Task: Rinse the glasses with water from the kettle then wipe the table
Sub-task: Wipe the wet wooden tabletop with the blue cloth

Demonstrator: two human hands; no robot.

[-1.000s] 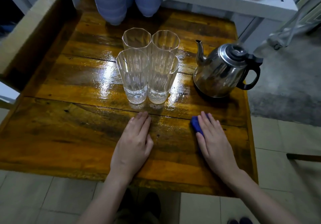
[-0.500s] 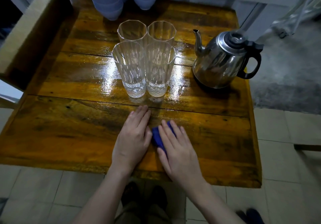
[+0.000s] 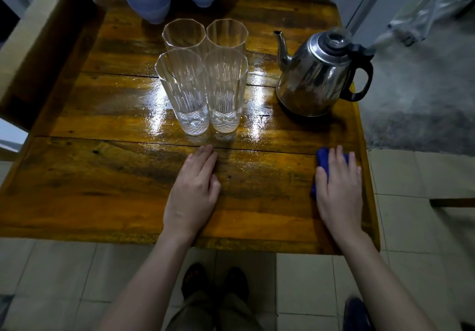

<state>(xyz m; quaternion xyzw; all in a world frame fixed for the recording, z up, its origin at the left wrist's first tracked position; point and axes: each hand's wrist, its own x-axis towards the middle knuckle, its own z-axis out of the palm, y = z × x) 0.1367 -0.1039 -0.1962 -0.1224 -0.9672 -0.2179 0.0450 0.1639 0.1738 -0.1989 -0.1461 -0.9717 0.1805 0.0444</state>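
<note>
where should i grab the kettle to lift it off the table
Take the kettle by its black loop handle, coming from the right with the right hand. The handle faces the right table edge, the spout points left toward the glasses.

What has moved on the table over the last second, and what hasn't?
The right hand swept the blue cloth left along the near plank until it met the left hand, then back out to the table's right edge. The left hand stayed flat and open; the four glasses and the kettle did not move.
</note>
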